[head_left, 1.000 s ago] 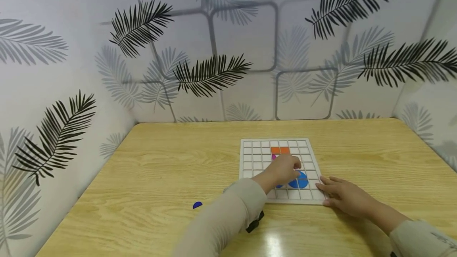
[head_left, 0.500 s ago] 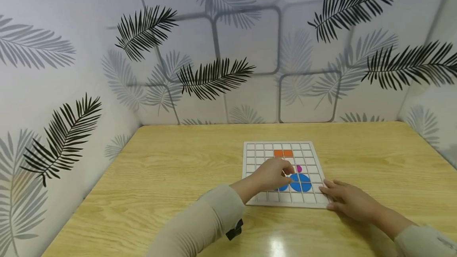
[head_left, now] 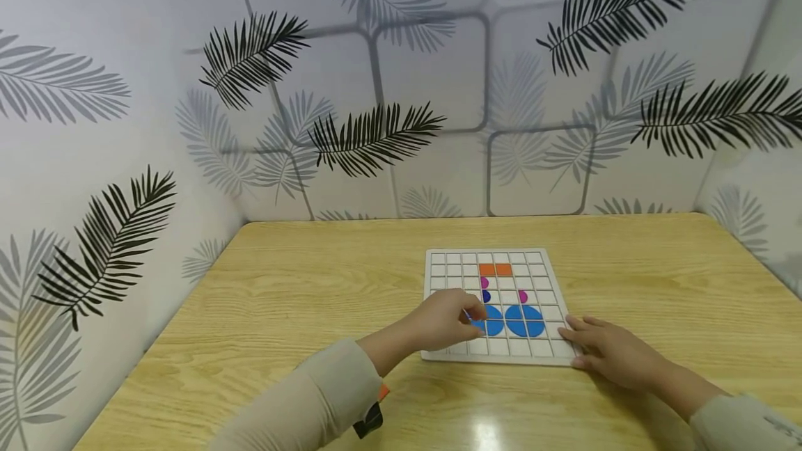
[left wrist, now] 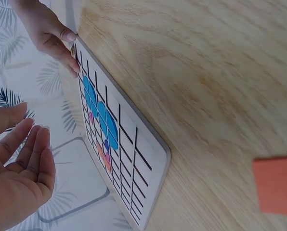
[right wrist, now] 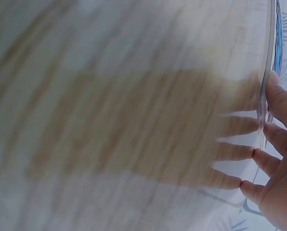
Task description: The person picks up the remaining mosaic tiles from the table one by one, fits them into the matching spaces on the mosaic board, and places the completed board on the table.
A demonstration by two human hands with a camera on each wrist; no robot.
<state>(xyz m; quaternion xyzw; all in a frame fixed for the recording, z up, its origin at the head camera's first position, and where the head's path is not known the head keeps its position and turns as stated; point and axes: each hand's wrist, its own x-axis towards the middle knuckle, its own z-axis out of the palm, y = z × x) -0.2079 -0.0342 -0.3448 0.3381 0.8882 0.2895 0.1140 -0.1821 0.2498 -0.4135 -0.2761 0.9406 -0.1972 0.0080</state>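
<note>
A white gridded board [head_left: 489, 361] lies on the table with coloured pieces in its cells. Two blue discs made of quarter pieces show near its front, the right disc [head_left: 524, 321] in full and the left disc [head_left: 493, 321] partly behind my fingers. Farther back are two orange squares [head_left: 496, 270], two magenta half-rounds [head_left: 523, 296] and a small dark blue half-round [head_left: 486, 296]. My left hand [head_left: 443, 320] hovers over the board's left side, fingers loosely bent and holding nothing. At the right edge, my right hand [head_left: 617, 353] touches the board with spread fingers [right wrist: 265, 161].
An orange piece [left wrist: 278, 185] lies on the table near my left forearm, mostly covered by the sleeve in the head view. A black strap device [head_left: 368, 420] sits at the left cuff. The leaf-patterned wall [head_left: 401, 159] rises behind the table's far edge.
My left hand has drawn back leftward from the board's middle, uncovering the magenta and dark blue half-rounds. The loose dark blue piece on the table is now out of sight. The right hand stays at the edge.
</note>
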